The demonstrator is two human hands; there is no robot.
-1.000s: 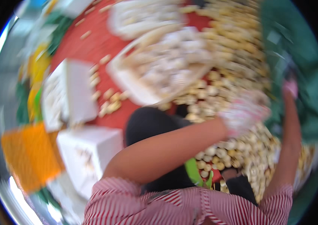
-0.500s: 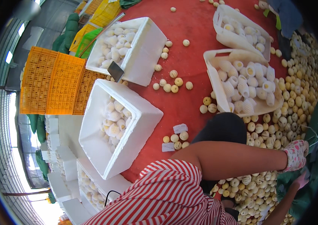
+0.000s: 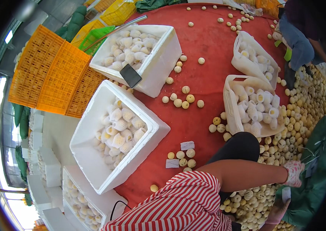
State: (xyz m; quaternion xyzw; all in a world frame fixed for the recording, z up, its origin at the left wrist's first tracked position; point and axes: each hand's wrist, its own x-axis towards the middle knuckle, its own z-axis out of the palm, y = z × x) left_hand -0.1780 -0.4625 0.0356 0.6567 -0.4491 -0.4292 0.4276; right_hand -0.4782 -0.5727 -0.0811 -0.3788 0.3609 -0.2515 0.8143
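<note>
Red floor covering, heaped pale fruit, green cloth at right
Gloved left hand at the cloth's left edge, right hand nearer the body, just beside a small white tag; how closed either grip is, I cannot tell

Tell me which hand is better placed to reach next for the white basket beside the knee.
Probably the left hand: at the green fabric, it appears closer to that white basket. In this view, the right hand is lower, with the left forearm between it and the basket.
</note>
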